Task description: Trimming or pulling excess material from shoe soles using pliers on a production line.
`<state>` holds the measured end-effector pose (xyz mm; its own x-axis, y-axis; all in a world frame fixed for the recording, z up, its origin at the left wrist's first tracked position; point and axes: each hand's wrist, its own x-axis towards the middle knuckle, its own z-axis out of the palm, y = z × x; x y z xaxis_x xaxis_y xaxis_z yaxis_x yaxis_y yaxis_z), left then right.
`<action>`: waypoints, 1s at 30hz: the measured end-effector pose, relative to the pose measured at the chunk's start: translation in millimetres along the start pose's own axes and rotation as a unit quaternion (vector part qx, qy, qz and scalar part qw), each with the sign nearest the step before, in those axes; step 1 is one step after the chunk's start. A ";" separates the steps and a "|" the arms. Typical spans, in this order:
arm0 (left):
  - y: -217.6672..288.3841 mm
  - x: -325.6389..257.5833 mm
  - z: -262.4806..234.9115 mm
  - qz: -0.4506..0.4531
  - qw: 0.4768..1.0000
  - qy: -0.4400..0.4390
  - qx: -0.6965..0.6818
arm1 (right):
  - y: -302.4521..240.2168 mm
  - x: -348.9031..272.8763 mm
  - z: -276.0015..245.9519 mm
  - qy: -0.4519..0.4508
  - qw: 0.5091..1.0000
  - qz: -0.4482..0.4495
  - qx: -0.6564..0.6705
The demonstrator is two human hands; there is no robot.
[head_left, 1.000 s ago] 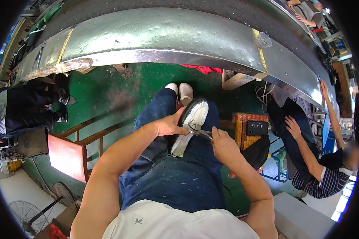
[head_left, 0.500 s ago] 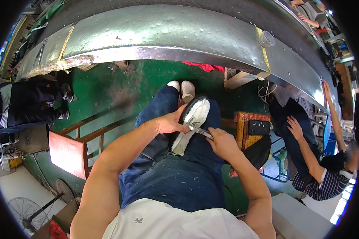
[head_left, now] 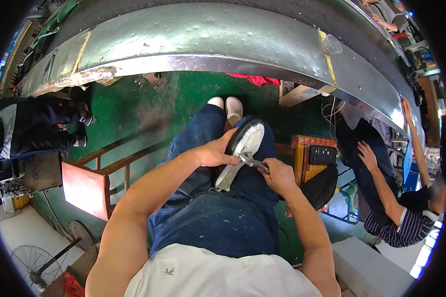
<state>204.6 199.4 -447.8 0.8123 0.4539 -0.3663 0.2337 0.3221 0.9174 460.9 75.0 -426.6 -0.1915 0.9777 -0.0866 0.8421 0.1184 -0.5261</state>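
Observation:
Across my thighs lies a shoe [head_left: 251, 141], bottom side up, with a black upper and a white underside edged by a row of puckered material. My left hand [head_left: 217, 151] is wrapped round its left side, thumb pressed on the middle of the underside. In my right hand [head_left: 279, 175] are metal pliers [head_left: 254, 163], held by the handles in a closed fist. Their curved head rests against the shoe's middle, close to my left thumb. Exactly what the jaws touch is too small to tell.
A long metal-topped bench [head_left: 198, 37] runs ahead of my knees, carrying a clear plastic cup [head_left: 332, 44]. A stool [head_left: 85, 190] stands at left. On my right a woven seat [head_left: 305, 161] bears a phone [head_left: 322, 155]. A co-worker [head_left: 399, 220] sits beyond it.
The pliers have turned and tilted, their head now showing a curved side against the shoe. My right hand has rolled slightly. My left hand keeps its hold on the shoe.

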 end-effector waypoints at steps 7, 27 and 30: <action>-14.3 11.5 21.6 0.084 0.992 0.095 -0.007 | 30.7 18.5 -18.3 -0.177 0.980 0.085 -0.015; -14.1 7.7 19.4 0.056 0.984 0.166 -0.027 | -41.2 37.3 -29.9 -0.067 0.993 0.035 0.096; 2.8 4.5 7.8 -0.002 0.994 0.083 -0.069 | -29.7 36.6 -14.9 -0.150 0.986 0.065 -0.012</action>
<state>213.1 195.9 -445.7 0.7097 0.5792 -0.4011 0.1521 0.4299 0.8900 436.3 109.9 -401.5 -0.2182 0.8897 -0.4009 0.8802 0.0020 -0.4746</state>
